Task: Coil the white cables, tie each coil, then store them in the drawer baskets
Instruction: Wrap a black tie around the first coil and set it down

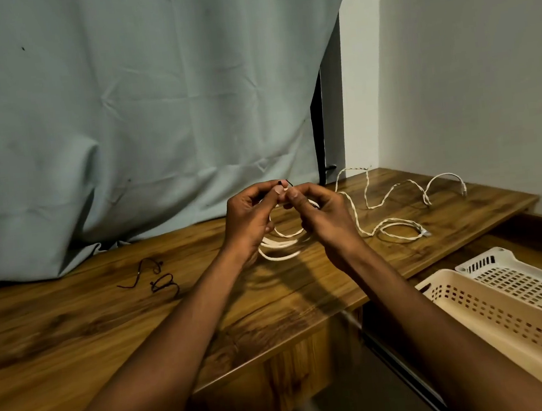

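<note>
A coiled white cable [282,246] hangs between my two hands above the wooden desk [75,326]. My left hand [251,222] and my right hand [322,215] pinch the top of the coil, fingertips together, around a thin dark tie [286,182] that sticks out above them. A second white cable [392,192] lies uncoiled in loose curves on the desk to the right. Two dark ties [157,279] lie on the desk to the left. Two perforated plastic baskets, a cream one [496,322] and a white one [535,281], sit in the open drawer at lower right.
A pale grey-green curtain [137,119] hangs behind the desk and drapes onto its back edge. A white wall [484,82] closes the right side. The drawer front [281,381] juts out below the desk edge.
</note>
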